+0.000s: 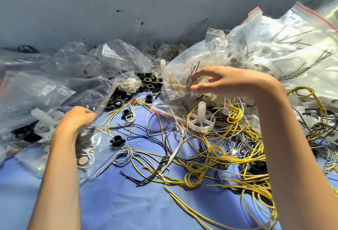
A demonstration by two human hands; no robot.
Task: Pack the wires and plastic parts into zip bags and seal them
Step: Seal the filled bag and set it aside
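On the blue cloth (118,202), loose stock lies unpacked across the middle and right, with bags banked along the far side against a grey wall (109,1).

Step in hand, as judged: opening a bag for filling. The left hand (78,117) pinches the edge of a clear zip bag (36,92) near its red-striped mouth, fingers curled onto the film. The right hand (226,81) is spread wide, thumb apart from the fingers, and holds nothing. It hangs in front of a filled bag (179,76); whether it touches that bag cannot be told.

Next move, as judged: the free hand must gather a bundle from the tangle and feed it into the held mouth, which needs parting first. Snagging is the likely difficulty.

Materials:
- Yellow wires (210,158): thin, springy, many tied in small coils, heavily interlaced near the right arm.
- Grey wires (122,156): finer, looped, lying between the arms.
- White spoked part (201,120): translucent moulded plastic, a wheel with an upright hub, resting on the wires.
- Black rings (117,101): short, rigid collars heaped beyond the left hand.
- Heap of bags (292,43): thin, glossy, crumpled film holding dark straight wire lengths.
- Flat bag (86,154) under the left forearm holds small metal discs.
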